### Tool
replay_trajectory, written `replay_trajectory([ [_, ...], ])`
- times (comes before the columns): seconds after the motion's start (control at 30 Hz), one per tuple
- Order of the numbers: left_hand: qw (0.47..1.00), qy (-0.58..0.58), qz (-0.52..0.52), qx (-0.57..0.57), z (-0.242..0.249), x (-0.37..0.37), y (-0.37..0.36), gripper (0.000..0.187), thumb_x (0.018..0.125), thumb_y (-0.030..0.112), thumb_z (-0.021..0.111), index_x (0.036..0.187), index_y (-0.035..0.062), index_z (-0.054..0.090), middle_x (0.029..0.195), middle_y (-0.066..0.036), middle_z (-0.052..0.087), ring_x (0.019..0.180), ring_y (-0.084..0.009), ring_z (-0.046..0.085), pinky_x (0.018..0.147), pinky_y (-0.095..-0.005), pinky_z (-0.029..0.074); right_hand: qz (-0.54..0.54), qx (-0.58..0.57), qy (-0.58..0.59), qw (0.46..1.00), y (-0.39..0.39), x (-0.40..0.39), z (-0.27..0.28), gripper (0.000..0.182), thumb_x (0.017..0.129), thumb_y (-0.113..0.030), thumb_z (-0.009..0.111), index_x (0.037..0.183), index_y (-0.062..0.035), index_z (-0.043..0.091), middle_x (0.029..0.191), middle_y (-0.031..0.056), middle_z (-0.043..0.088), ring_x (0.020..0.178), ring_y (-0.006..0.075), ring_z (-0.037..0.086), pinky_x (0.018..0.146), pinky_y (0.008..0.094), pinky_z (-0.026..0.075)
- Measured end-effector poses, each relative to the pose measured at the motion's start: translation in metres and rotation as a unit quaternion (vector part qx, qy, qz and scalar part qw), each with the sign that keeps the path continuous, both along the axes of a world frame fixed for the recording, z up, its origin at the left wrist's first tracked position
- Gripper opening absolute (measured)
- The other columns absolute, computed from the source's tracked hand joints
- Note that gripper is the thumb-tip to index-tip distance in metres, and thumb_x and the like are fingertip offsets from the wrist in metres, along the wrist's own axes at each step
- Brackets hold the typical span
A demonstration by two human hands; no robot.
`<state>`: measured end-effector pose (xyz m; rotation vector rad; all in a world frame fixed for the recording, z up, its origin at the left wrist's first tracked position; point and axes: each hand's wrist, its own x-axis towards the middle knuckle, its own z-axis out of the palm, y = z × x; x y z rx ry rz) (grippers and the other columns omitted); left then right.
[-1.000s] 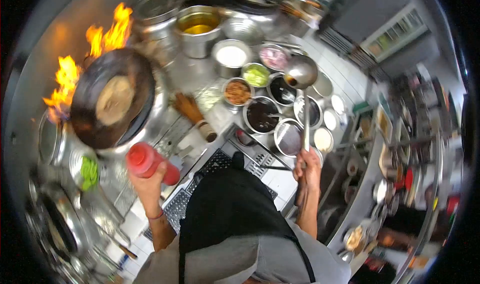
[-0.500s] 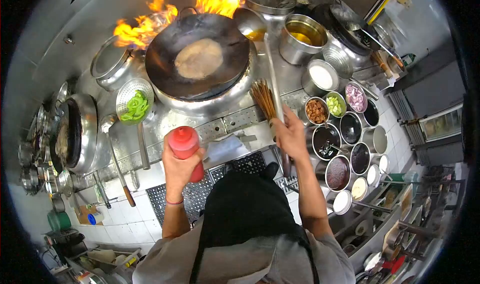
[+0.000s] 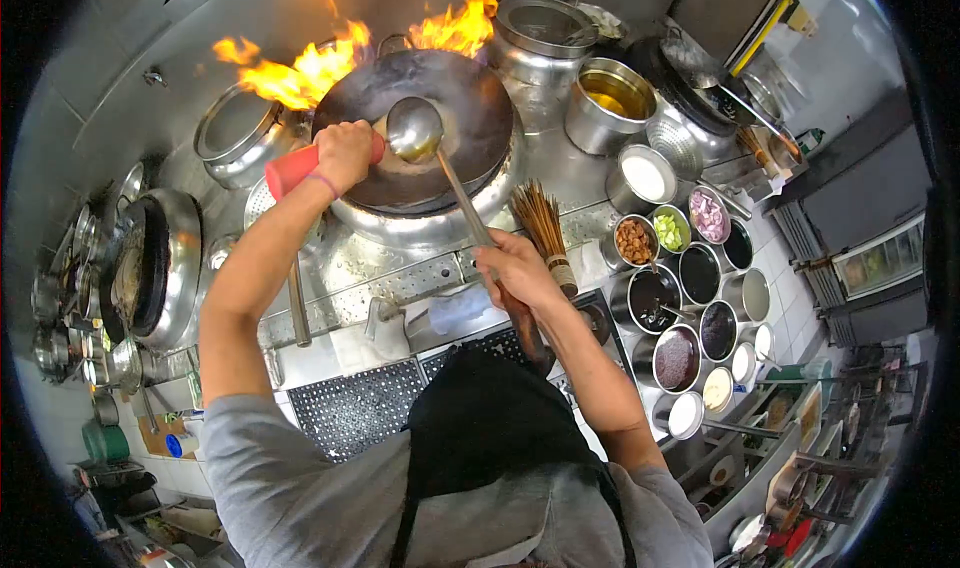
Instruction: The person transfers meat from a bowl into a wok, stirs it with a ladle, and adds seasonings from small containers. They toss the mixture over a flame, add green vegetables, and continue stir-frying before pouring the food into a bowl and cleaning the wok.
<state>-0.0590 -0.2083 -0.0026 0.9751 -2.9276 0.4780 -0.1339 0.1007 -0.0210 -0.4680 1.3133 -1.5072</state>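
Note:
My left hand (image 3: pixel 343 156) grips a red squeeze bottle (image 3: pixel 290 171), tilted on its side with its nozzle end over the large dark wok (image 3: pixel 480 93). With my right hand (image 3: pixel 515 271) I hold a ladle (image 3: pixel 415 130) by its handle. The ladle's bowl is over the wok, close to the bottle's end. Pale contents at the wok's bottom are partly hidden by the ladle and hand. A bamboo brush (image 3: pixel 541 226) rests on the stove edge, just right of my right hand.
Flames (image 3: pixel 312 73) rise behind the wok. On the right stand several sauce and ingredient pots, including chopped green vegetables (image 3: pixel 669 230). A steel pot of yellow oil (image 3: pixel 615 98) is at the back right. A strainer (image 3: pixel 258 206) lies under my left forearm.
My left hand has raised the bottle from the counter front to the wok and tipped it. The brush has left my right hand, and the ladle's bowl has swung over the wok.

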Motion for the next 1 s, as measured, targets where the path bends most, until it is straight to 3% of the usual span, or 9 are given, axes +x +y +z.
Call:
replay_trajectory([
  [0.2,0.996,-0.006,-0.006,0.09,-0.017,0.006,-0.026,0.031,0.074,0.015,0.063,0.102,0.0017,0.058,0.099,-0.022,0.067,0.093,-0.0365,0.067,0.078,-0.0451,0.054,0.012,0.047,0.105,0.993,-0.027,-0.011,-0.014,0.013,0.086,-0.015,0.06,0.093,-0.0039,0.056,0.064,0.0026,0.051,0.045,0.0124,0.052,0.039,0.0278,0.04],
  [0.3,0.982,0.111,0.0,0.155,-0.004,0.034,-0.008,0.045,0.069,0.016,0.07,0.108,-0.0007,0.056,0.096,-0.022,0.066,0.093,-0.0387,0.065,0.079,-0.0461,0.052,0.005,-0.01,0.404,0.915,-0.018,-0.018,-0.038,0.025,0.085,-0.013,0.057,0.108,-0.0011,0.056,0.074,0.0212,0.06,0.065,0.0334,0.062,0.061,0.0416,0.05],
  [0.33,0.943,0.257,-0.121,0.172,-0.01,0.049,-0.007,0.049,0.067,0.016,0.071,0.111,-0.0009,0.055,0.093,-0.022,0.066,0.094,-0.0396,0.063,0.082,-0.0465,0.049,-0.017,0.001,0.403,0.915,-0.015,-0.021,-0.061,0.025,0.085,-0.013,0.057,0.108,-0.0011,0.056,0.074,0.0212,0.06,0.065,0.0334,0.062,0.061,0.0416,0.05],
  [0.4,0.897,0.322,-0.041,0.299,0.008,0.061,0.012,0.056,0.068,0.016,0.072,0.121,0.0031,0.057,0.105,-0.015,0.066,0.097,-0.03,0.064,0.085,-0.0391,0.049,-0.023,0.009,0.487,0.873,-0.003,-0.029,-0.099,0.046,0.088,-0.015,0.058,0.132,-0.0051,0.05,0.075,0.0189,0.059,0.069,0.0226,0.06,0.069,0.0364,0.049],
  [0.53,0.768,0.472,0.044,0.43,-0.008,0.108,0.02,0.057,0.074,0.013,0.073,0.126,0.0003,0.054,0.111,-0.012,0.063,0.096,-0.0225,0.06,0.084,-0.0359,0.049,-0.007,0.039,0.428,0.903,0.025,-0.035,-0.089,0.051,0.088,-0.016,0.059,0.136,-0.0051,0.046,0.077,0.0168,0.06,0.069,0.0216,0.059,0.068,0.0372,0.049],
  [0.6,0.766,0.528,0.029,0.364,-0.029,0.133,0.03,0.058,0.078,0.013,0.072,0.13,-0.001,0.051,0.113,-0.013,0.06,0.096,-0.0219,0.059,0.085,-0.034,0.049,-0.036,-0.019,0.346,0.937,0.038,-0.035,-0.083,0.052,0.086,-0.014,0.06,0.135,-0.003,0.045,0.073,0.0161,0.059,0.069,0.0251,0.061,0.066,0.0374,0.05],
  [0.73,0.686,0.596,0.092,0.407,-0.026,0.156,0.09,0.058,0.084,0.015,0.07,0.134,-0.0019,0.047,0.124,-0.013,0.056,0.107,-0.0216,0.056,0.093,-0.0338,0.045,-0.142,-0.061,0.112,0.982,0.106,-0.039,-0.036,0.045,0.091,-0.013,0.058,0.133,-0.0019,0.047,0.064,-0.0002,0.052,0.046,0.0081,0.049,0.042,0.0241,0.042],
  [0.87,0.663,0.607,0.12,0.421,-0.04,0.181,0.105,0.066,0.084,0.015,0.069,0.14,-0.0016,0.038,0.129,-0.013,0.053,0.112,-0.0224,0.054,0.097,-0.0351,0.042,-0.322,-0.131,-0.016,0.937,0.184,-0.054,-0.015,0.04,0.094,-0.011,0.054,0.132,-0.0051,0.046,0.06,-0.0031,0.05,0.037,0.006,0.044,0.031,0.0207,0.036],
  [1.0,0.687,0.627,0.103,0.353,-0.03,0.161,0.128,0.058,0.081,0.019,0.072,0.13,-0.0011,0.047,0.116,-0.011,0.058,0.096,-0.0207,0.058,0.084,-0.0349,0.049,-0.508,-0.097,0.055,0.854,0.247,-0.069,-0.011,0.037,0.096,-0.012,0.051,0.132,-0.0029,0.044,0.062,-0.0018,0.05,0.036,0.0068,0.043,0.031,0.0211,0.036],
])
